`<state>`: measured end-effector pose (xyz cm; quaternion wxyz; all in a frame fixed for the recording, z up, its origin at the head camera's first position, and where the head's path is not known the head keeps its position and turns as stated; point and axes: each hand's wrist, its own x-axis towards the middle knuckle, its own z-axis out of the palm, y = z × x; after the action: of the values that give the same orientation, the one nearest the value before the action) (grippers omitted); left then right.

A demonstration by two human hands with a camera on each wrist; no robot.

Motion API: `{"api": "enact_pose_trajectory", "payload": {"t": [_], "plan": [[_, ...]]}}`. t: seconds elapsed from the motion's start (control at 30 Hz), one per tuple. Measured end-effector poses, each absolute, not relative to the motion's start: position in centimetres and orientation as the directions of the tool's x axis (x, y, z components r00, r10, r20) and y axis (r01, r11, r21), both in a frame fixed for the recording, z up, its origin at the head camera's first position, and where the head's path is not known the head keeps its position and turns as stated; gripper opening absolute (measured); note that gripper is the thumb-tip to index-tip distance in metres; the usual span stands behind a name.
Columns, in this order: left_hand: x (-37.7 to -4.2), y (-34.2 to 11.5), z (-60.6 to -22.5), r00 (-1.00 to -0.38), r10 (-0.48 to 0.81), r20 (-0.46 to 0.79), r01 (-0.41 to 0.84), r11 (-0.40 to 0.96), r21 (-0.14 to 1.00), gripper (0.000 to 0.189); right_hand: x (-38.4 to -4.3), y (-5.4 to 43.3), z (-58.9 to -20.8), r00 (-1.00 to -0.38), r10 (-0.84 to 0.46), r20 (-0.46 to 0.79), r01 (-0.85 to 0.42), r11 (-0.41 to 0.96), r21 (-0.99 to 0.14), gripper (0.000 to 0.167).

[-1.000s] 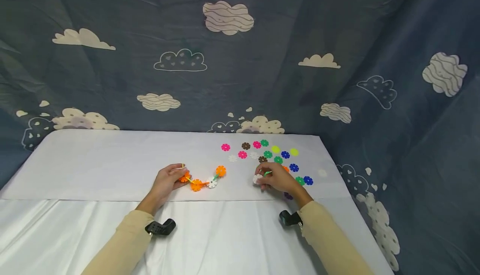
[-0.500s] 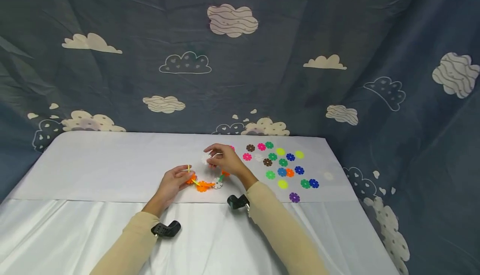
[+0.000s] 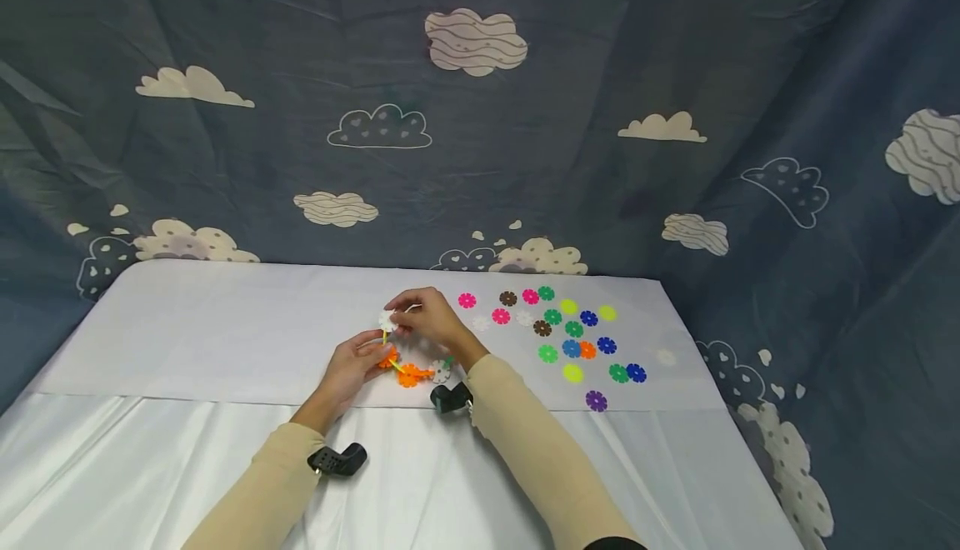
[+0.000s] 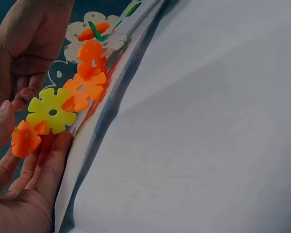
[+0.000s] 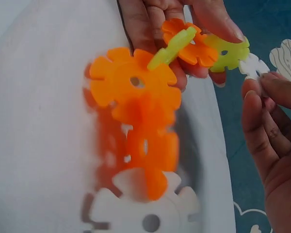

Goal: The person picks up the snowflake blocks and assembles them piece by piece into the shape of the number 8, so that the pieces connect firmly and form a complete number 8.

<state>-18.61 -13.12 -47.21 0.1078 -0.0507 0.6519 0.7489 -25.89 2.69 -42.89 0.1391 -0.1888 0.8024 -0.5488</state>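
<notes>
Head view: on the white desk (image 3: pixel 187 325), the left hand (image 3: pixel 352 367) grips the snowflake chain (image 3: pixel 411 373); the right hand (image 3: pixel 427 317) pinches a white piece (image 3: pixel 387 319) above it. Loose pieces (image 3: pixel 573 337) lie right.

Left wrist view: chain (image 4: pixel 82 87) crosses fingers.

Right wrist view: white piece (image 5: pixel 252 65) nearly touches the chain's yellow-green end.

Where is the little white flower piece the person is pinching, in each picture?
Head: white flower piece at centre, at the right hand's fingertips.
Left wrist: not visible.
Right wrist: white flower piece upper right, beside the fingertips.
Shared landmark: the orange chain.
</notes>
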Motion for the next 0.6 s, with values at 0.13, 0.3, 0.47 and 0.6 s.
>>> {"api": "enact_pose_trajectory", "payload": {"t": [0.13, 0.3, 0.47, 0.6], "plan": [[-18.6, -13.2, -47.1, -0.974, 0.102, -0.204, -0.218, -0.15, 0.964, 0.043, -26.0, 2.7, -42.9, -0.879, -0.477, -0.02, -0.171, 0.353, -0.92, 0.018], [-18.7, -13.1, -47.4, -0.981, 0.07, -0.179, -0.189, -0.179, 0.966, 0.038, -26.1, 2.2, -43.1, -0.881, -0.471, -0.041, -0.154, 0.368, -0.917, 0.018], [-18.6, -12.9, -47.6, -0.982, 0.02, -0.189, -0.189, -0.166, 0.968, 0.036, -26.1, 1.7, -43.3, -0.881, -0.469, -0.051, -0.165, 0.409, -0.898, 0.017], [-18.5, -12.5, -47.6, -0.982, 0.0, -0.189, -0.187, -0.161, 0.969, 0.033, -26.0, 2.0, -43.3, -0.865, -0.5, -0.04, -0.207, 0.429, -0.879, 0.017]]}}
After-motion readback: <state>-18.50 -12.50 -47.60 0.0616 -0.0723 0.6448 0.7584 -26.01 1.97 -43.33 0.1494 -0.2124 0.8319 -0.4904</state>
